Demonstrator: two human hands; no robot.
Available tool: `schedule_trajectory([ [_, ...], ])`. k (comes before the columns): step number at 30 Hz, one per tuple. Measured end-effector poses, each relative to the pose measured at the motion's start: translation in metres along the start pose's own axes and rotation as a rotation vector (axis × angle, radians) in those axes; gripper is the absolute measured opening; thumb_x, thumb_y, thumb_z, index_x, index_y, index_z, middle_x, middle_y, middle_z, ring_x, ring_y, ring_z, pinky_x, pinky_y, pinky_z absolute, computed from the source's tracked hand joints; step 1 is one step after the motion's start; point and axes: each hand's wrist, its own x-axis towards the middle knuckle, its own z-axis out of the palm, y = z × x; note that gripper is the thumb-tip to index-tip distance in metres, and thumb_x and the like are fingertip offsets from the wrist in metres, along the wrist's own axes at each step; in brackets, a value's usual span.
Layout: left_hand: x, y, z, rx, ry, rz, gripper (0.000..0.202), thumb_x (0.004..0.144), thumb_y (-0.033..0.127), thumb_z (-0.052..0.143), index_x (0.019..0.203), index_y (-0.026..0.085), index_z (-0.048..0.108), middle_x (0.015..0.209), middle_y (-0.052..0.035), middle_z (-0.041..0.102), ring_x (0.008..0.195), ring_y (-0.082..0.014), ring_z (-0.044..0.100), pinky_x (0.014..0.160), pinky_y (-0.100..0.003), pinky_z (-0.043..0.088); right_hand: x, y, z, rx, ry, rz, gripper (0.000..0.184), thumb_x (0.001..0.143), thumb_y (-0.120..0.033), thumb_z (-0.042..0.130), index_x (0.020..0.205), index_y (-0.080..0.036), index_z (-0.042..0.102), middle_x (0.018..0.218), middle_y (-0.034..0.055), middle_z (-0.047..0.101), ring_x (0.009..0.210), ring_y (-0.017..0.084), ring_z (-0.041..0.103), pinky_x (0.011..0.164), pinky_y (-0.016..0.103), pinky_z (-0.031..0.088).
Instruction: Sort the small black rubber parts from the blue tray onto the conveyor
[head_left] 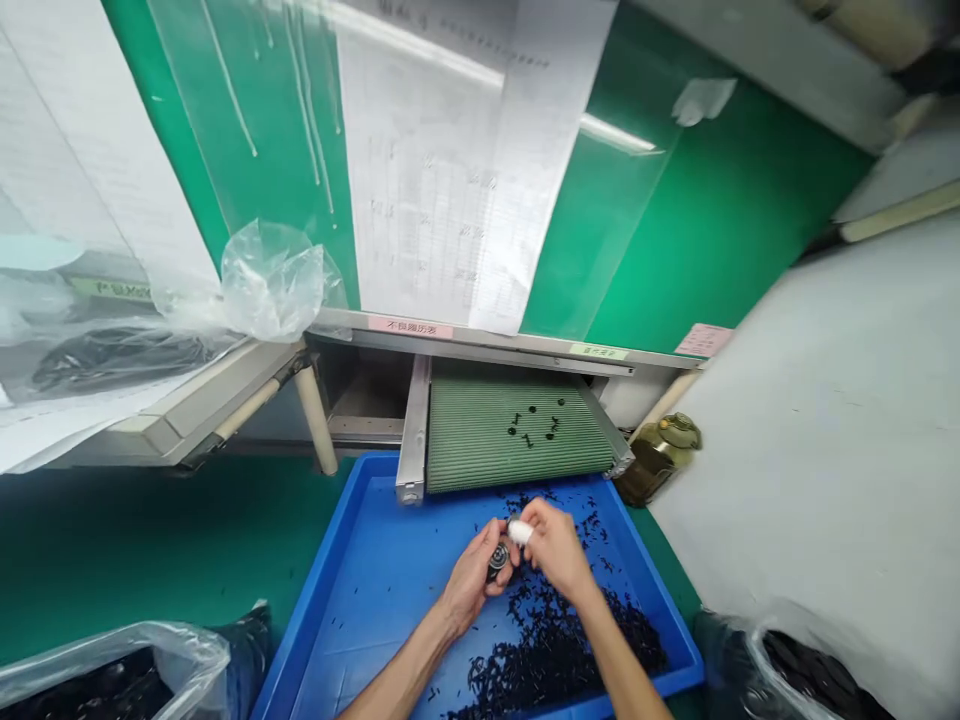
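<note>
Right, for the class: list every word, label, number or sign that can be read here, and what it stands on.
"不良履历表": pink label on the metal rail below the green board.
Too small or blurred to read: pale green label on that rail; right-hand pink label; left-hand green label; central printed sheet; left-hand sheet.

The single view looks forward and down from the person's head, wide-angled, with the left hand (472, 572) and right hand (556, 548) close, the blue tray (375, 570) near and the green board (720, 230) beyond.
</note>
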Motion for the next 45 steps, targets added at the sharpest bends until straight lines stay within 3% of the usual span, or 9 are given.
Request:
schedule_trajectory([
  [3,-0.009,-0.008,0.007,0.226,-0.032,-0.005,0.047,0.074,0.065,0.053,0.081,0.019,0.048,0.048,0.0087,0.042,0.038,-0.0041,0.024,0.039,-0.018,0.014,-0.038,0.007,0.012,0.011,-0.038,0.003,0.011,0.071,-0.013,0.040,0.076,-0.020,0.046,0.057,-0.0048,0.055,0.043,0.009,0.051,0.040,0.017,0.035],
  [11,-0.050,-0.028,0.032,0.461,-0.083,-0.004,0.055,0.066,0.074,0.053,0.074,0.020,0.046,0.047,0.0096,0.038,0.038,-0.0038,0.023,0.038,-0.017,0.013,-0.105,-0.006,-0.020,-0.145,0.041,-0.107,0.027,0.071,-0.010,0.048,0.095,-0.023,0.052,0.067,-0.0058,0.053,0.066,0.012,0.045,0.061,0.021,0.031],
  [14,-0.068,-0.030,0.040,0.436,-0.039,0.003,0.048,0.073,0.067,0.053,0.075,0.019,0.049,0.048,0.0088,0.038,0.040,-0.0041,0.027,0.040,-0.016,0.016,-0.117,-0.012,-0.013,-0.155,0.120,-0.083,0.017,0.082,-0.017,0.042,0.094,-0.022,0.052,0.069,-0.0044,0.055,0.065,0.012,0.046,0.064,0.023,0.033],
  [19,-0.095,-0.030,0.050,0.284,0.050,0.033,0.040,0.075,0.056,0.060,0.081,0.016,0.055,0.052,0.0068,0.045,0.039,-0.0026,0.026,0.039,-0.015,0.017,-0.120,-0.003,-0.014,-0.140,0.147,-0.063,0.035,0.078,-0.007,0.036,0.106,-0.023,0.051,0.065,-0.0039,0.058,0.061,0.013,0.052,0.064,0.023,0.039],
  [25,-0.118,-0.019,0.049,-0.134,0.183,-0.001,0.034,0.070,0.033,0.072,0.095,0.013,0.061,0.068,-0.0011,0.058,0.046,-0.0042,0.044,0.035,-0.012,0.024,-0.129,0.020,-0.027,-0.185,0.181,-0.130,0.037,0.075,-0.006,0.039,0.107,-0.019,0.053,0.113,0.0108,0.055,0.099,0.020,0.050,0.087,0.034,0.037],
  [30,-0.122,-0.015,0.050,-0.267,0.301,-0.048,0.010,0.079,0.016,0.061,0.087,0.011,0.062,0.085,-0.0095,0.063,0.066,-0.0103,0.061,0.045,-0.013,0.044,-0.183,0.029,-0.016,-0.232,0.121,-0.082,0.026,0.083,-0.011,0.033,0.093,-0.021,0.055,0.087,0.0023,0.059,0.078,0.015,0.053,0.074,0.026,0.040],
  [33,-0.111,-0.019,0.060,-0.268,0.240,-0.100,0.011,0.076,0.006,0.061,0.087,0.009,0.061,0.083,-0.0085,0.062,0.062,-0.0075,0.058,0.042,-0.010,0.041,-0.220,0.041,0.002,-0.282,0.048,-0.004,0.025,0.077,-0.008,0.039,0.086,-0.021,0.058,0.082,0.0005,0.060,0.075,0.014,0.054,0.069,0.024,0.039],
  [38,-0.076,-0.014,0.115,-0.127,-0.017,-0.122,0.021,0.075,0.022,0.066,0.091,0.012,0.059,0.067,0.0028,0.050,0.040,-0.0002,0.030,0.031,-0.010,0.015,-0.252,0.067,0.035,-0.345,0.057,0.126,0.042,0.063,0.002,0.043,0.091,-0.022,0.062,0.092,0.0028,0.060,0.089,0.017,0.055,0.083,0.026,0.038],
  [45,-0.030,-0.004,0.272,0.340,-0.346,0.120,0.019,0.078,0.031,0.057,0.088,0.016,0.058,0.066,0.0025,0.053,0.048,-0.0055,0.038,0.042,-0.017,0.025,-0.245,0.104,0.074,-0.453,0.250,0.219,0.033,0.067,0.003,0.047,0.079,-0.024,0.063,0.082,0.0025,0.062,0.080,0.020,0.058,0.074,0.029,0.041],
])
